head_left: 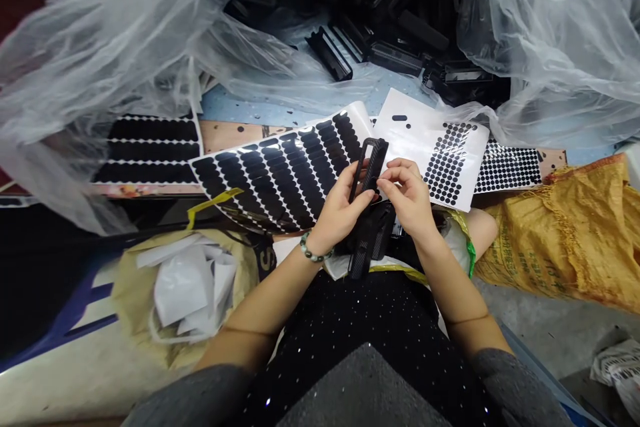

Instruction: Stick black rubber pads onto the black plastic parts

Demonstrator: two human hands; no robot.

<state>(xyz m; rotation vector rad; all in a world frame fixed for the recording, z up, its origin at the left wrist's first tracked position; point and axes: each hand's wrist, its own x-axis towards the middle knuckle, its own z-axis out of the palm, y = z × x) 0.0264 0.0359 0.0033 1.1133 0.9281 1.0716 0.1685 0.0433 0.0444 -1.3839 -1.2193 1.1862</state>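
Note:
My left hand (345, 207) is closed around a black plastic part (373, 163) with a long frame-like opening, held upright over my lap. Thumb and fingertips of my right hand (407, 197) pinch together at the part's right side; whatever lies between them is hidden or too small to make out. Behind my left hand lies a sheet of black oblong stickers (280, 170). A white sheet with small round black stickers (445, 160) is just beyond my right hand. More black plastic parts (367, 240) rest on my lap below both hands.
A heap of black plastic parts (395, 57) covers the back of the table, between sheets of clear plastic (555, 33). At left stands a bag of white paper scraps (185, 287). A yellow woven sack (570, 233) lies at right. Another sticker sheet (150, 150) sits far left.

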